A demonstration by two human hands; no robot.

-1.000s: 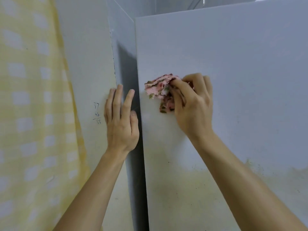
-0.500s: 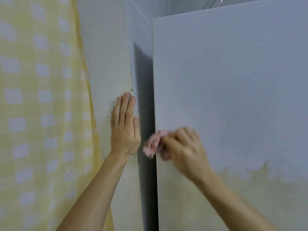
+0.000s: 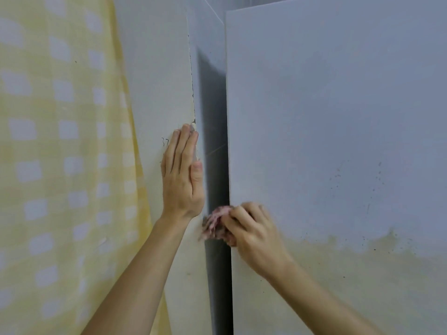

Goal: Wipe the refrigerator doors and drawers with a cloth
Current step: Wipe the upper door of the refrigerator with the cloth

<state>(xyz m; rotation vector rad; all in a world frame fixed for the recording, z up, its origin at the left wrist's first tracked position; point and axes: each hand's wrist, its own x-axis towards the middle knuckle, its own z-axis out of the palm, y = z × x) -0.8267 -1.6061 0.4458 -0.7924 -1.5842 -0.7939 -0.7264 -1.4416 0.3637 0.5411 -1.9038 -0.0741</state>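
Single head cam, wide-angle, looking forward and close in on the refrigerator panel. Wall at 10 o'clock, yellow checked curtain at 9. Forearms enter from 6. No second view.

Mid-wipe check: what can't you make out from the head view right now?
- Cloth: blurred by motion, mostly covered by the right hand; its pattern is unreadable.
- Pencil marks on the wall: largely hidden under the left hand.
- Gap beside the refrigerator panel: in shadow.
- Panel's handle, top and bottom: cut off by the frame.
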